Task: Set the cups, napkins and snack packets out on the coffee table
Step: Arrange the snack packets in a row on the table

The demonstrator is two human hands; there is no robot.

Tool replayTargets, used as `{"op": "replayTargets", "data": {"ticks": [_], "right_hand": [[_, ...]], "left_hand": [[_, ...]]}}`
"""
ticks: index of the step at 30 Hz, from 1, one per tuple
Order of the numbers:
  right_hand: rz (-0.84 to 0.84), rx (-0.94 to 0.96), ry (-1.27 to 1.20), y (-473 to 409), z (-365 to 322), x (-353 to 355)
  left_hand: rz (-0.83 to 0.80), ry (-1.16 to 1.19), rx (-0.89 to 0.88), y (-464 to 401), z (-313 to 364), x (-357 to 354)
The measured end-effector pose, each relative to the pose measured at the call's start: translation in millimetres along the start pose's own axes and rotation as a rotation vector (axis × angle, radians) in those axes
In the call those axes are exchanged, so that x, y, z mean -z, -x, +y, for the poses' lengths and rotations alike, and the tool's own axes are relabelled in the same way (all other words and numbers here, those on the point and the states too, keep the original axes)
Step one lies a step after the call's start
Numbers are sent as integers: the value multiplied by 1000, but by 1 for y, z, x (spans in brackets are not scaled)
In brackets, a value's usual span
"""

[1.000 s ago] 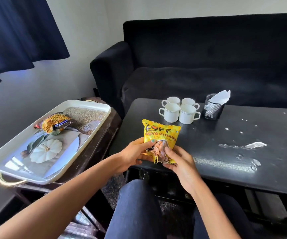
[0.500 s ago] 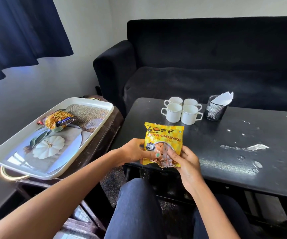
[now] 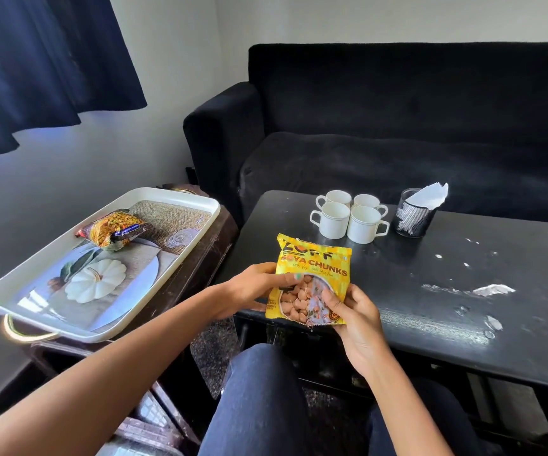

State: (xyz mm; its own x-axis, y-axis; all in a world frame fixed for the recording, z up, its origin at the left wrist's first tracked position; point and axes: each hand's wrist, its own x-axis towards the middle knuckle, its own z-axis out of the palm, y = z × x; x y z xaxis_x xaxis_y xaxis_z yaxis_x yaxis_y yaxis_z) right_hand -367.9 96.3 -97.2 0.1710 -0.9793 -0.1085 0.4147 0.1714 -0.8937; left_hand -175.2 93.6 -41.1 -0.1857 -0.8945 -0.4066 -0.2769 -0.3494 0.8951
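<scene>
A yellow soya chunks packet [image 3: 315,261] is held upright over the near left edge of the black coffee table [image 3: 463,274]. My left hand [image 3: 252,286] grips its left side with the thumb on the front. My right hand [image 3: 354,311] holds its lower right corner. Several white cups [image 3: 348,215] stand bunched at the table's far side, beside a black mesh holder with white napkins [image 3: 417,209]. A second snack packet [image 3: 114,230] lies on the white tray [image 3: 154,291] to the left.
The tray rests on a dark wooden side table [image 3: 197,274] left of the coffee table. A black sofa [image 3: 397,126] runs behind. White scuffed patches [image 3: 493,289] mark the tabletop at right. My knees [image 3: 259,406] are below the table edge.
Both hands have lifted the yellow packet slightly and turned it more upright and face-on. The camera has shifted a little; cups, napkins and tray stay put.
</scene>
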Motion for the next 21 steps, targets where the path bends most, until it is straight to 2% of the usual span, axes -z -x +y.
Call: {"op": "replayTargets", "data": {"ticks": [3,6,9,14,18,21], "right_hand": [[-39,-3,18,0,3,-2],[-35,-11,31,1,5,-5],[-80,-59,8,1,3,-7],[-142,-137,-49,2,0,-8],[-54,-117,-5,3,2,-9],[-21,-109,17,3,2,-8]], "left_hand": [[-42,183,5,-2,1,-2],[57,297,-26,-7,1,-3],[95,299,-27,-9,-3,-2],[36,265,9,-7,-3,-3],[-74,258,55,-7,2,-6],[59,287,10,-10,5,-9]]}}
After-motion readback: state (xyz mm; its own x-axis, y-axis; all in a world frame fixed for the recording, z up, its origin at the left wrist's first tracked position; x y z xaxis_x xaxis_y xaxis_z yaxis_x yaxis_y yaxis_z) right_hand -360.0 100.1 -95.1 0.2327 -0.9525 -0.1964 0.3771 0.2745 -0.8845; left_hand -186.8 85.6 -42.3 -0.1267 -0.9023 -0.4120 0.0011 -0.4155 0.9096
